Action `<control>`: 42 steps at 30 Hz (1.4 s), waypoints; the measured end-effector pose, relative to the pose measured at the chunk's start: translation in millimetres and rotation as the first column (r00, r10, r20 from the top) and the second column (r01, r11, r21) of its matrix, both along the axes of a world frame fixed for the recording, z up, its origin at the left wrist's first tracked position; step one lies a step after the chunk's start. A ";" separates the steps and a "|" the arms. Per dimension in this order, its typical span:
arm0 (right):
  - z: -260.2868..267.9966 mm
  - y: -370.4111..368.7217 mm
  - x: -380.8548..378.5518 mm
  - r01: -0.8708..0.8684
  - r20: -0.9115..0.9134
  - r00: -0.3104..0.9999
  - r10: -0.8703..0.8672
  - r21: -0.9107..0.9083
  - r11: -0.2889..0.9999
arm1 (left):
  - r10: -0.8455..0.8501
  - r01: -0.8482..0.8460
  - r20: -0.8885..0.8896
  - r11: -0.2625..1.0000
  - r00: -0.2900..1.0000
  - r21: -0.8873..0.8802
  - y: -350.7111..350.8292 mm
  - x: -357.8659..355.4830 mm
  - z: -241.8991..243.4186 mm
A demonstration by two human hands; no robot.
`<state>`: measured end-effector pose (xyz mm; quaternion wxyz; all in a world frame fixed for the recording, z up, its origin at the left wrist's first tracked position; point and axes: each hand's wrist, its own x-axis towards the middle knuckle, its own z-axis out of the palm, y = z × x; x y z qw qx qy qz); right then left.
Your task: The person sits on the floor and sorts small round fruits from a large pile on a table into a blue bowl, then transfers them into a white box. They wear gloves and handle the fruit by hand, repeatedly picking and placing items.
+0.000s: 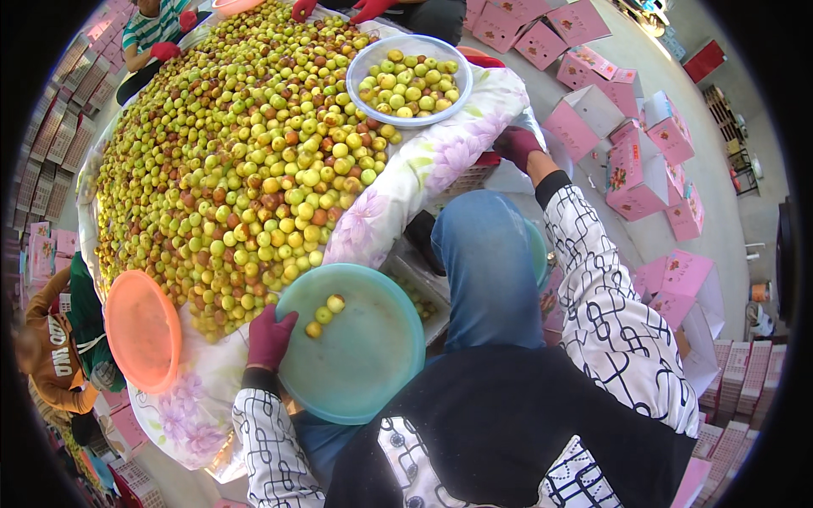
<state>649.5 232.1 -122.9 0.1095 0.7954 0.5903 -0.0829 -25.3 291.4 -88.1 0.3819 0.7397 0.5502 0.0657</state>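
Note:
My left hand (270,338), in a maroon glove, grips the left rim of a teal plastic basin (368,355). The basin rests tilted near my lap, with three yellow-green jujubes (324,315) inside. My right hand (517,147), gloved alike, is stretched forward and down beyond the table's cloth edge, close to a red edge (488,159) and a crate. Its fingers are partly hidden, so whether they hold anything is unclear. A wide heap of yellow-green and reddish jujubes (254,165) covers the table before me. A clear plastic basin (465,89) of jujubes sits at the heap's right edge.
An orange basin (143,330) leans at the left table edge. The floral cloth (419,174) hangs over the rim. Below it, a bin (438,292) contains jujubes. Pink cartons (635,171) lie on the right floor. Other people work at the far side and left (63,343).

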 end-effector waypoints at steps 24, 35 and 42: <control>113.2 105.3 -255.4 -0.454 -0.322 0.711 0.626 0.469 0.757 | -0.051 0.048 -0.095 0.999 0.994 -0.025 -0.1 2.8 14.8; 89.6 180.2 -279.1 -0.175 -0.404 0.848 0.343 0.397 0.901 | -0.040 0.038 -0.090 0.999 0.995 -0.026 1.1 0.6 14.2; 55.4 227.7 -242.5 -0.244 -0.139 0.928 0.346 0.476 0.845 | -0.050 0.048 -0.100 0.999 0.994 -0.021 0.6 1.5 15.1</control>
